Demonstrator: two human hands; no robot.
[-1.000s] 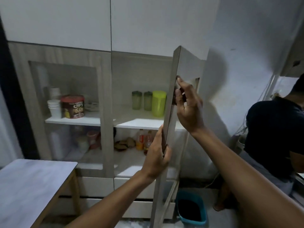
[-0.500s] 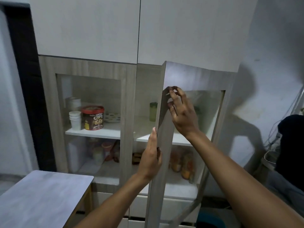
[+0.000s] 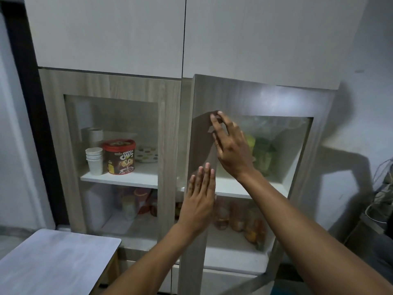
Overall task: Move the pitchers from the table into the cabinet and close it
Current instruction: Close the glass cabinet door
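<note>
Pressing flat against the wooden frame of the right cabinet door point(image 3: 200, 128), the left hand point(image 3: 198, 206) lies palm-down with its fingers straight and held close together, holding nothing. The right hand point(image 3: 230, 145) rests higher up on the same door, at the upper left corner of its glass pane, fingers loosely spread with the tips on the frame edge and nothing pinched between them. That door stands slightly ajar, its left edge out from the cabinet point(image 3: 110, 84), while the left door point(image 3: 168, 133) sits shut. Behind the right door's glass, blurred yellow-green pitchers point(image 3: 262, 154) stand on the upper shelf, partly hidden by the right hand. Through the left glass, a stack of white cups point(image 3: 94, 159) stands just beside a red-lidded Choco Chips tin point(image 3: 120, 156). At lower left, the pale table point(image 3: 53, 262) sits near the cabinet.
</note>
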